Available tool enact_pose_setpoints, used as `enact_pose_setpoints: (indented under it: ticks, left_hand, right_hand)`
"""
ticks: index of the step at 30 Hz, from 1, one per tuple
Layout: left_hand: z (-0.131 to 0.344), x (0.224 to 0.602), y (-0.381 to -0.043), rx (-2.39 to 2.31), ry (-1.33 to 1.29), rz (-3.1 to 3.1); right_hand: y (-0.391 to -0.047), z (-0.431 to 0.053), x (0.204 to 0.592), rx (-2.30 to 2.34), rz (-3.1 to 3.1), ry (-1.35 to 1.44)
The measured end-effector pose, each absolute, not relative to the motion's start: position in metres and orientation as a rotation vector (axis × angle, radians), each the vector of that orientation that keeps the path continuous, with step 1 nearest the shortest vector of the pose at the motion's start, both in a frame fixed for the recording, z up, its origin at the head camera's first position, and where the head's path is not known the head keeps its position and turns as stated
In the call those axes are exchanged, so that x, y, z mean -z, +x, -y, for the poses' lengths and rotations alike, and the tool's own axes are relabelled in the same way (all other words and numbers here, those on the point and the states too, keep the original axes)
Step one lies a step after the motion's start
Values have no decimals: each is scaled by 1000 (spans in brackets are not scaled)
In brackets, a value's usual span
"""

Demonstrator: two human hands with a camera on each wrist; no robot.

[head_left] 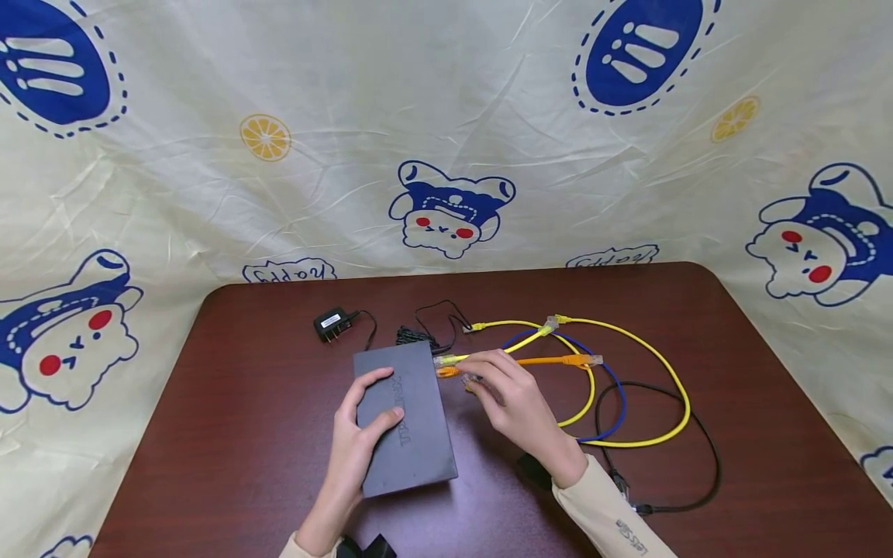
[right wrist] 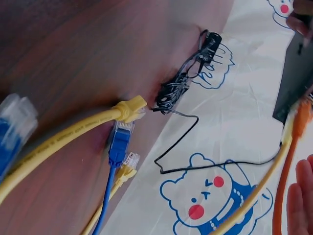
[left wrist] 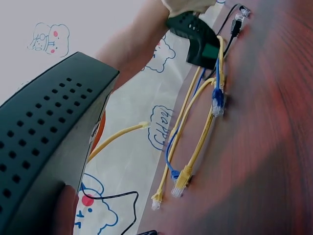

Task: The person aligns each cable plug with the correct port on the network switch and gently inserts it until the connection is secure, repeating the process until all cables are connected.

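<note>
My left hand (head_left: 363, 434) grips a dark grey network switch (head_left: 408, 457) by its left side, thumb and forefinger on its lettered top. Vent holes show along the side of the switch (left wrist: 44, 127) in the left wrist view. Yellow and orange cable plugs (head_left: 446, 372) sit at its right edge. Just right of these, my right hand (head_left: 512, 391) pinches a small clear cable plug (head_left: 469, 379) between thumb and fingertips; its cable is hidden by the hand. Only some fingers of the right hand (right wrist: 301, 196) appear in the right wrist view.
Behind the switch lie a black power adapter (head_left: 332, 324) and its bundled cord (head_left: 413, 335). Looped yellow (head_left: 687, 387), blue (head_left: 623, 403) and black (head_left: 715, 465) cables spread over the brown table (head_left: 244, 434) at right. A printed cloth (head_left: 349, 155) hangs beyond the far edge.
</note>
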State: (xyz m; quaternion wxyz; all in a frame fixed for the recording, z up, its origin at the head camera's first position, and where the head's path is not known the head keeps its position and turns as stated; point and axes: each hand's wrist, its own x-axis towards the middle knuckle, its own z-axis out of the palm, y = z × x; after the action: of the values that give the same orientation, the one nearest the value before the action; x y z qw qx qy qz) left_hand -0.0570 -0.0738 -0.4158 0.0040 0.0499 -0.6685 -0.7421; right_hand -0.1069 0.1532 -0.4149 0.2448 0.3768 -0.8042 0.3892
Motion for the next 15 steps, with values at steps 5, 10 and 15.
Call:
enact_pose_setpoints:
  ticks: [5, 10, 15]
  left_hand:
    - [78, 417, -58, 2321, 165, 2098]
    - [80, 417, -59, 2319, 153, 2109]
    - [81, 417, -59, 2330, 143, 2109]
  right_hand:
    - [-102, -161, 414, -1155, 2162, 1010]
    - [-95, -168, 413, -1208, 2174, 950]
    - [-87, -176, 414, -1223, 2231, 889]
